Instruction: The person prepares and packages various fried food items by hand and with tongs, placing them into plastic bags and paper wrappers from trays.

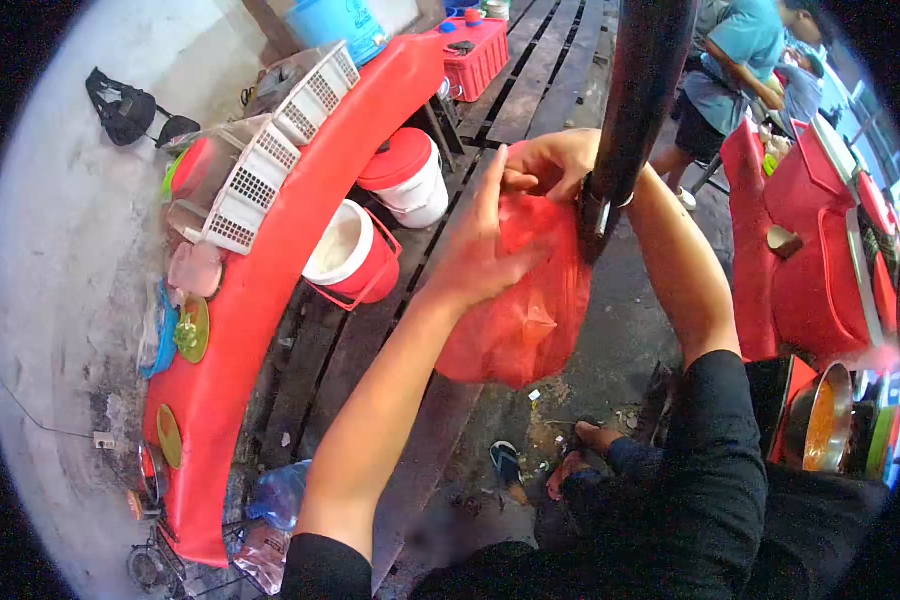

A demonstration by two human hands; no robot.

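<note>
A thin red plastic bag [530,320] hangs in front of me, beside a dark upright pole [645,100]. At the bag's left side is my left hand [490,250], slightly blurred, with its fingers apart and its thumb across the front of the bag. My right hand [558,162] is bent over the bag's top next to the pole, fingers curled together on the gathered plastic. The pole hides part of my right wrist. What the bag holds cannot be made out.
A red-covered table [260,290] with white baskets [270,170] curves along the left. Beside it stand a white bucket with a red lid [407,180] and an open red-and-white bucket [355,255]. A metal bowl [820,420] is at right; a person [740,70] stands behind.
</note>
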